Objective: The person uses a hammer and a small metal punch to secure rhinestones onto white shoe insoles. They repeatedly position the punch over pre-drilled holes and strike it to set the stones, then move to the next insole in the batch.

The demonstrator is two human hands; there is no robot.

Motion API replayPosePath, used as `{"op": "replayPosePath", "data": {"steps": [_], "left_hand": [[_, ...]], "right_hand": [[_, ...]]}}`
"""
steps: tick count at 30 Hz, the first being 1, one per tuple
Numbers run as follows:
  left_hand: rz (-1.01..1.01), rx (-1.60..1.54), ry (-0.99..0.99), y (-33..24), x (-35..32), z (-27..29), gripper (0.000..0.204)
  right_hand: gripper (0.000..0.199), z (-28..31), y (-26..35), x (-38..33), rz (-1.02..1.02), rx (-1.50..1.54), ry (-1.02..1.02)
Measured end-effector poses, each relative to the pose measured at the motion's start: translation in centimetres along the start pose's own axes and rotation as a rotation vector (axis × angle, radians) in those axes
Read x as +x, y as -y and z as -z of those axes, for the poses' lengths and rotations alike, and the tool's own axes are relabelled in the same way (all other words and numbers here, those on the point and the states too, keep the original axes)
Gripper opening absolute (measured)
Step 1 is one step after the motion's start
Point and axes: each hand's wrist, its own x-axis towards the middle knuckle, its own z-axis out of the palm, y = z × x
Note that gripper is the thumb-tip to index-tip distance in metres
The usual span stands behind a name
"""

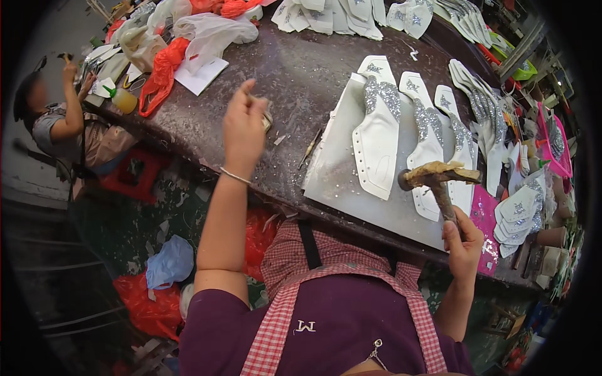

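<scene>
My right hand (463,244) is closed round the handle of a hammer (444,202), its head wrapped in tattered yellowish material, held above the white board (342,200). Three white shoe upper pieces with silver glitter lie on that board: one at the left (378,138), one in the middle (426,147) partly behind the hammer, one at the right (463,141). My left hand (246,122) is over the dark table, left of the board. Its fingers are smeared by motion, and a small pale thing (268,120) shows beside them, too unclear to name.
Stacked glittered pieces (483,113) lie to the right, more white pieces (329,15) at the far edge. A thin tool (310,148) rests beside the board. Plastic bags (166,69) and a yellow bottle (123,100) are at left, where a person (59,125) works with a hammer.
</scene>
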Motion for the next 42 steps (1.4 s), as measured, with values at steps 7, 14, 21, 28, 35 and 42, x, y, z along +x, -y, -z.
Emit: {"op": "replayPosePath", "data": {"steps": [7, 14, 21, 28, 35, 42], "left_hand": [[-0.108, 0.365, 0.043, 2.5, 0.8, 1.1, 0.015], [-0.006, -0.113, 0.122, -2.8, -1.0, -1.6, 0.011], [-0.103, -0.232, 0.492, -8.9, -2.7, -11.3, 0.012], [-0.145, 0.006, 0.541, -7.2, -2.1, -14.3, 0.015], [-0.274, 0.117, 0.522, -7.8, -2.6, -14.5, 0.014], [-0.361, 0.186, 0.541, -8.8, -2.5, -14.4, 0.015]], "right_hand": [[0.032, 0.0, -0.2, 0.0, -0.024, 0.037, -0.007], [0.031, 0.3, -0.1, -0.1, -0.065, 0.062, -0.006], [0.033, 0.4, 0.3, 0.3, -0.048, 0.069, 0.002], [0.033, 1.1, -0.4, 0.2, -0.069, 0.096, -0.015], [0.035, 1.0, 0.1, 2.0, -0.012, 0.116, -0.027], [0.037, -0.7, 5.7, 7.7, 0.495, 0.448, -0.213]]}}
